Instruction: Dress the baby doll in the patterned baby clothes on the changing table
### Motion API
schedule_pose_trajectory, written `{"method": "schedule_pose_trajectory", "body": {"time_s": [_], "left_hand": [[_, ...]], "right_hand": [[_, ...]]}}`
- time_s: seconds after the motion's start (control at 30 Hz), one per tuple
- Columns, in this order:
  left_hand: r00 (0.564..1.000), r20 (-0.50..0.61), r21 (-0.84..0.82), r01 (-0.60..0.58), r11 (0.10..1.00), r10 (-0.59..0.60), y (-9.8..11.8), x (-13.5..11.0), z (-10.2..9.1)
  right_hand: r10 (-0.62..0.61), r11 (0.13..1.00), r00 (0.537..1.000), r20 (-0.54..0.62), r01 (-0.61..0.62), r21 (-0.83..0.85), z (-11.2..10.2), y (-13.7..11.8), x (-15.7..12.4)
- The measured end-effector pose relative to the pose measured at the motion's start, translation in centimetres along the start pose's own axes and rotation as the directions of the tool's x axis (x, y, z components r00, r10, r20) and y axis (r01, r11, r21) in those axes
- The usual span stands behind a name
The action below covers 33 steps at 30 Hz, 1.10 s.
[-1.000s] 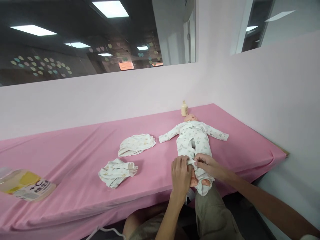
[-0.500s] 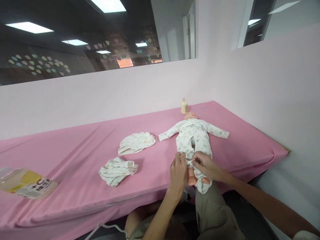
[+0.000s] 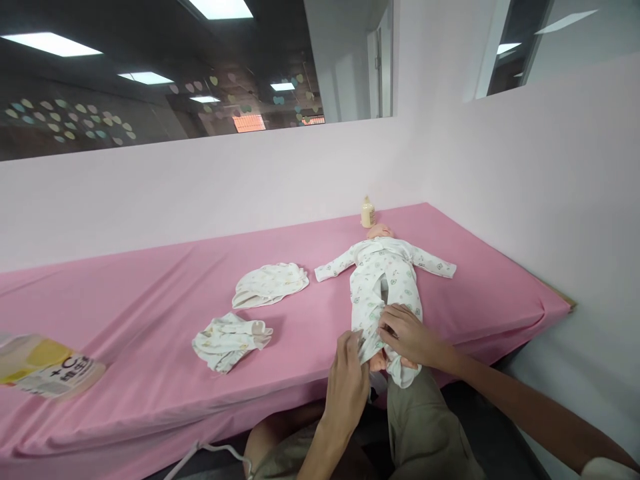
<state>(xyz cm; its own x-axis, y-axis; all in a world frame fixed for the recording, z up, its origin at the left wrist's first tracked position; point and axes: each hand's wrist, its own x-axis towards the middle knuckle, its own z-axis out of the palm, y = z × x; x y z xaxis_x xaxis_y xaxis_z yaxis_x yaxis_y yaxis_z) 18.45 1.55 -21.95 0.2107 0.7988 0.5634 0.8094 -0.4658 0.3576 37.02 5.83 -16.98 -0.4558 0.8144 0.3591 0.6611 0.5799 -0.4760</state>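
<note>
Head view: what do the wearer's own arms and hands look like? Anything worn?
Left hand and right hand are bare: no gloves, rings or watch visible. Left forearm and right forearm are bare too. What looks like a pale sleeve edge shows only at the right arm's upper end. No markings.

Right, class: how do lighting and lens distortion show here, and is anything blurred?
Head view: ceiling panels give even light, soft shadows; the wide lens bows the pink table edge; the far-left bottle smears; left hand and right hand on the doll's romper look sharp.
</note>
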Motion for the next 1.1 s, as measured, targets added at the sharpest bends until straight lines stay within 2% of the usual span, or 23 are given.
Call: {"method": "schedule_pose_trajectory", "body": {"time_s": [0.1, 0.17, 0.3, 0.4, 0.5, 0.6, 0.7, 0.77, 0.83, 0.9, 0.97, 1.03, 1.1], "left_hand": [[0.981, -0.191, -0.102, -0.049, 0.994, 0.029, -0.4, 0.0, 0.0], [0.966, -0.244, -0.105, -0.117, 0.988, 0.088, -0.7, 0.0, 0.1], [0.958, -0.186, 0.043, -0.213, 0.976, 0.218, -1.2, -0.3, 0.0], [0.947, -0.208, 0.238, -0.195, 0.951, 0.246, -1.6, -0.8, -0.1], [0.947, -0.215, 0.343, -0.158, 0.926, 0.241, -2.0, -1.2, 0.2], [0.950, -0.218, 0.329, -0.144, 0.933, 0.223, -2.0, -1.2, 1.0], [0.941, -0.270, 0.215, -0.147, 0.965, 0.204, -1.8, -0.9, 1.7], [0.945, -0.277, 0.089, -0.156, 0.984, 0.175, -1.7, -0.6, 1.8], [0.968, -0.235, -0.061, -0.099, 0.993, 0.082, -1.6, -0.4, 1.4], [0.983, -0.161, -0.195, 0.058, 0.979, -0.090, -1.6, -0.2, 0.7], [0.964, -0.101, -0.273, 0.211, 0.939, -0.246, -1.4, 0.1, -0.3], [0.947, -0.081, -0.301, 0.274, 0.914, -0.311, -0.9, 0.6, -1.2], [0.962, -0.056, -0.300, 0.239, 0.923, -0.268, -0.3, 1.6, -1.8]], "right_hand": [[-0.010, 0.999, 1.000, -0.023, 0.010, 0.040, -0.1, 0.0, -0.1], [-0.012, 0.995, 0.999, -0.046, 0.016, 0.100, -0.3, 0.0, -0.3], [0.041, 0.975, 0.991, -0.125, -0.013, 0.221, -1.1, 0.0, -1.2], [0.064, 0.976, 0.983, -0.174, -0.025, 0.215, -1.3, 0.4, -2.8], [0.074, 0.987, 0.978, -0.193, -0.045, 0.152, -0.8, 0.6, -5.3], [0.132, 0.982, 0.976, -0.173, -0.105, 0.157, -0.2, 0.3, -7.4], [0.197, 0.963, 0.970, -0.145, -0.164, 0.213, 0.0, 0.2, -8.4], [0.233, 0.950, 0.960, -0.152, -0.192, 0.245, -0.1, 0.7, -8.3], [0.273, 0.937, 0.946, -0.175, -0.220, 0.272, -0.2, 1.3, -7.8], [0.303, 0.927, 0.929, -0.213, -0.236, 0.290, -0.6, 1.5, -7.2], [0.300, 0.925, 0.920, -0.251, -0.217, 0.311, -1.7, 0.5, -6.9], [0.237, 0.932, 0.933, -0.269, -0.141, 0.334, -3.4, -1.8, -7.0], [0.052, 0.948, 0.961, -0.271, 0.039, 0.317, -5.7, -5.0, -7.5]]}}
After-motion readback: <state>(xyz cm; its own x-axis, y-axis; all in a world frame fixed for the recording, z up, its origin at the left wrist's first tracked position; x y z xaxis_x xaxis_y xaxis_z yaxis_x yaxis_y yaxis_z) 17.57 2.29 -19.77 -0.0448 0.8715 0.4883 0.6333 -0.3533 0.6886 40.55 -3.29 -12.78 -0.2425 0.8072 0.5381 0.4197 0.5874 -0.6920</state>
